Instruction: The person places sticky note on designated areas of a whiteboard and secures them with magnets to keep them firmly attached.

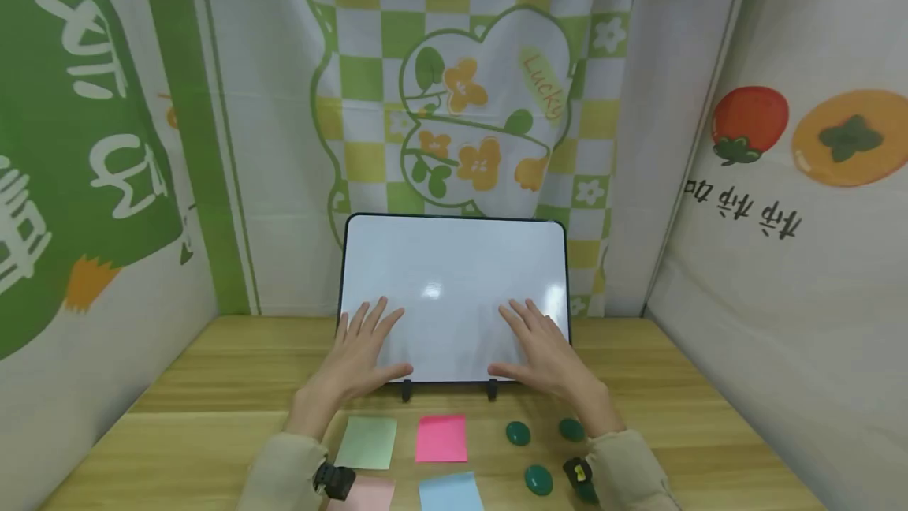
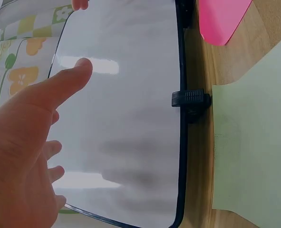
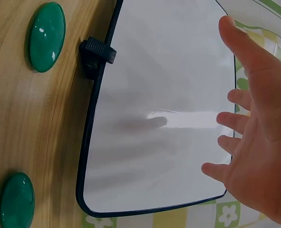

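A whiteboard [image 1: 454, 290] with a thin black frame stands upright at the back of the wooden table, its lower edge in two black clips [image 1: 407, 390]. My left hand [image 1: 362, 353] is spread in front of its left part, fingers apart and holding nothing. Before the right part, my right hand [image 1: 542, 349] is spread the same way. In the left wrist view the left thumb [image 2: 64, 83] stands off the board surface; the right wrist view shows the right fingers [image 3: 233, 123] apart from it too.
Near the front lie a green sticky note [image 1: 366, 442], a bright pink one [image 1: 441, 438], a pale pink one [image 1: 362, 493] and a blue one [image 1: 450, 491]. Several green oval magnets [image 1: 538, 480] lie right of them. A checked cloth [image 1: 461, 101] hangs behind the board.
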`<state>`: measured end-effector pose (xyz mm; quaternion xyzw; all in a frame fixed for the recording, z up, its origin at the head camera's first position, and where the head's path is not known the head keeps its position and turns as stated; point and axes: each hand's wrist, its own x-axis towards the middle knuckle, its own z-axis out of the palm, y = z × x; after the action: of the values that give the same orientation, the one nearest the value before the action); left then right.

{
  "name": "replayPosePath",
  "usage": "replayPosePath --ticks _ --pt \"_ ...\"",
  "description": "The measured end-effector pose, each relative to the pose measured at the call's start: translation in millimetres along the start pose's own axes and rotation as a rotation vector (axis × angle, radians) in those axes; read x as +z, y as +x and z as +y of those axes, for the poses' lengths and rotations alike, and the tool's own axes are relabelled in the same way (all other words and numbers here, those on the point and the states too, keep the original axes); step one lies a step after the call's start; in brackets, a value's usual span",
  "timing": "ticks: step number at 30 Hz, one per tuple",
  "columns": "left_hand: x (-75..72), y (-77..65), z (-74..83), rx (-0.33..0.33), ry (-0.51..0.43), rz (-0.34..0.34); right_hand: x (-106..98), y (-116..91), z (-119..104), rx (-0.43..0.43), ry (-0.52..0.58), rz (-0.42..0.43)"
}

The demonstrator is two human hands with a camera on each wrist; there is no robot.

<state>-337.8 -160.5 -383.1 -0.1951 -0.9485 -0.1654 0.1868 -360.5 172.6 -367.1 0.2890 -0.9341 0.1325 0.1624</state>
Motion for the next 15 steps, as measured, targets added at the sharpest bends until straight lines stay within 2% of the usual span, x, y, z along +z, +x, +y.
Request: replayPosePath --ticks 15 --pt "-7.6 -2.9 -7.7 0.000 -0.068 -0.025 3.5 1.2 3.0 -0.007 0.008 0.000"
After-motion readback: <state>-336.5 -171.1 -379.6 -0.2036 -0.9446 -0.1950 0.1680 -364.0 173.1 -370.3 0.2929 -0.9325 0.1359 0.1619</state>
